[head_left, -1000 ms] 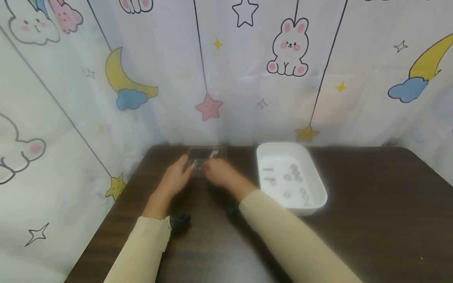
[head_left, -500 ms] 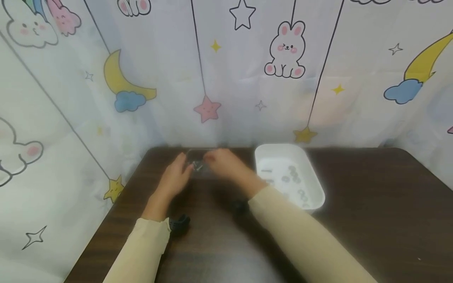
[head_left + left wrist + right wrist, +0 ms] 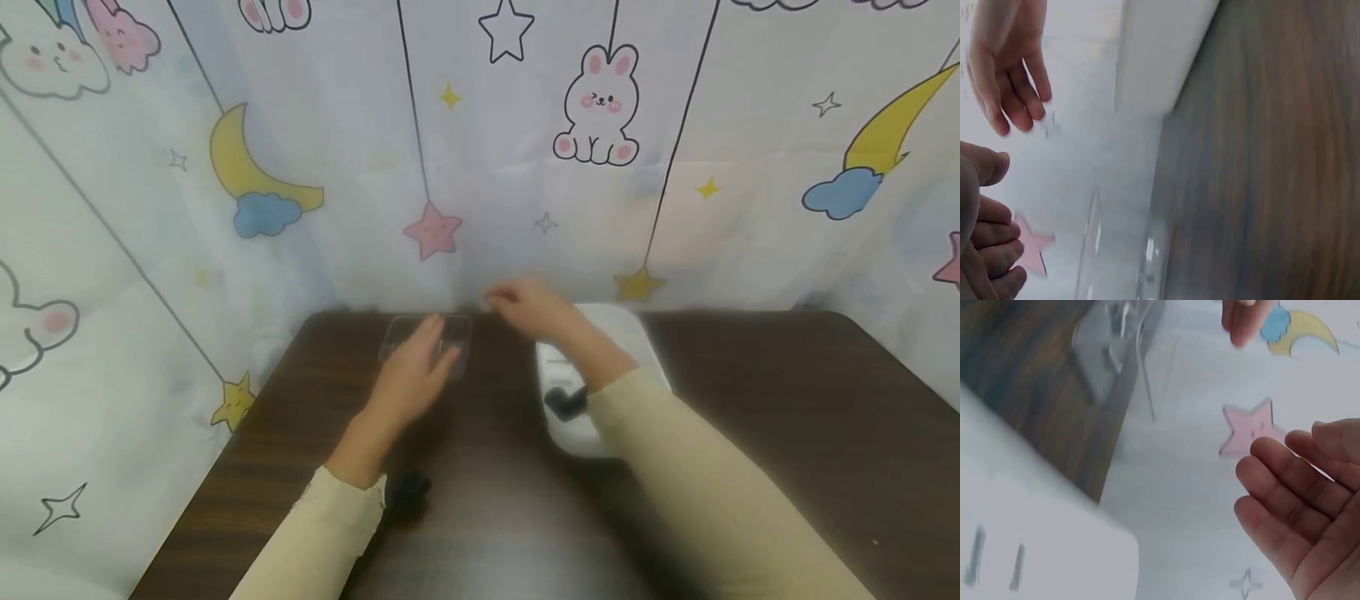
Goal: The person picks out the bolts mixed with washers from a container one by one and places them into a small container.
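Observation:
My left hand [image 3: 416,367] is over a clear plastic box [image 3: 463,350] at the table's back left, its fingers loosely bent with nothing seen between them. In the right wrist view, small shiny metal pieces [image 3: 1116,356] show inside the box, too blurred to name exactly. My right hand [image 3: 536,312] is raised at the back left of the white bin [image 3: 633,321], its forearm across it. The right wrist view shows its palm bare and its fingers [image 3: 1285,487] slightly curled, holding nothing visible. Two thin screw-like pieces [image 3: 1017,567] lie in the bin.
The dark wooden table [image 3: 480,500] carries both containers near its back edge. Behind it hangs a white curtain [image 3: 495,167] printed with rabbits, moons and stars. Dark wrist devices [image 3: 408,490] sit at both cuffs. The right arm hides most of the bin's inside.
My right hand has left the clear box, rising and moving right toward the white bin. My left hand has let go of the box's left side and shifted right above it.

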A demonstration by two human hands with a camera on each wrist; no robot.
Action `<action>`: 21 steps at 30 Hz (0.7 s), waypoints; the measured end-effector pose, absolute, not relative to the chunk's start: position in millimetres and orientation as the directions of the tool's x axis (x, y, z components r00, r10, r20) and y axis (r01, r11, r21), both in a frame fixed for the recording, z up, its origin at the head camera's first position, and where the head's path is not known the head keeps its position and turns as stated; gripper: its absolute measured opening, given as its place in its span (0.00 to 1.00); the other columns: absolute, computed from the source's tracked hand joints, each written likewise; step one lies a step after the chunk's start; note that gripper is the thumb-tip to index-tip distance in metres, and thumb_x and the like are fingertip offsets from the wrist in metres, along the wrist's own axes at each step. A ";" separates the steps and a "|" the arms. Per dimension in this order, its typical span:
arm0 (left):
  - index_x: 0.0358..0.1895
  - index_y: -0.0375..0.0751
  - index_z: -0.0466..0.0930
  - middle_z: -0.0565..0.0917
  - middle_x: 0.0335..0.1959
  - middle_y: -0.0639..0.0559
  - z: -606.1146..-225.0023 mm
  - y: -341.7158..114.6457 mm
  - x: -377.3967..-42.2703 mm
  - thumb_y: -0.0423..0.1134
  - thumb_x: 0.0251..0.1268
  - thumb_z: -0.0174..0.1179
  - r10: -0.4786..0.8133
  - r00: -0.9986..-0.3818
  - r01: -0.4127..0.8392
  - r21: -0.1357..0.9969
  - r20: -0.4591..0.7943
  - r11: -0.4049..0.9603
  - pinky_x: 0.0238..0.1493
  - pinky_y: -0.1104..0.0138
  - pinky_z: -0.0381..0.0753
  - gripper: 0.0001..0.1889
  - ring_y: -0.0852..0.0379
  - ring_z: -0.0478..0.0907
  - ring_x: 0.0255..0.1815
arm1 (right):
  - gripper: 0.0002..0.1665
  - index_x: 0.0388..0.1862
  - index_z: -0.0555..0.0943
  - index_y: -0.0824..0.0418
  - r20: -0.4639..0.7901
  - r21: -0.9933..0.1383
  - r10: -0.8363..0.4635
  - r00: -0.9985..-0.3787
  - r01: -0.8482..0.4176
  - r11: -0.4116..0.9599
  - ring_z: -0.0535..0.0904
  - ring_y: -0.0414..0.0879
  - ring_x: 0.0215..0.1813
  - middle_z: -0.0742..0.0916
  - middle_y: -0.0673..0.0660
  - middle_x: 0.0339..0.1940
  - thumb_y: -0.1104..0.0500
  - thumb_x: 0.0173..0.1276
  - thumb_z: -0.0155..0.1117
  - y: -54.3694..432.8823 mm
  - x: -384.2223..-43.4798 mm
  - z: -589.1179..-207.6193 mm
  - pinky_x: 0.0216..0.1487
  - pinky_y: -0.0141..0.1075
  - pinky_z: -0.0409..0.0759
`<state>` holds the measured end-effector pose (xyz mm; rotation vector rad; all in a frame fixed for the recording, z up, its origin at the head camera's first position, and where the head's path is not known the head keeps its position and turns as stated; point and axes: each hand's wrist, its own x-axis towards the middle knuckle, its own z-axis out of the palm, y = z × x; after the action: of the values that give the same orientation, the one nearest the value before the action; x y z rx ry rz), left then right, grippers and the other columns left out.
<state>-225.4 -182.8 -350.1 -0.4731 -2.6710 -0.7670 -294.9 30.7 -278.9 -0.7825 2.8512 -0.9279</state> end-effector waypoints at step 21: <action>0.80 0.48 0.47 0.55 0.80 0.46 -369.5 -87.4 -195.1 0.62 0.71 0.51 0.498 -0.857 0.501 0.433 0.130 0.749 0.76 0.53 0.59 0.42 0.50 0.54 0.79 | 0.11 0.37 0.86 0.56 -0.199 -0.319 -0.312 -0.929 -0.240 0.917 0.80 0.49 0.34 0.88 0.55 0.34 0.51 0.65 0.65 114.1 -328.0 -330.0 0.36 0.39 0.80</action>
<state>-195.1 -87.4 -369.5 -0.8379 -2.9320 -0.7283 -328.0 114.1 -330.0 -0.4144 2.8315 -0.4256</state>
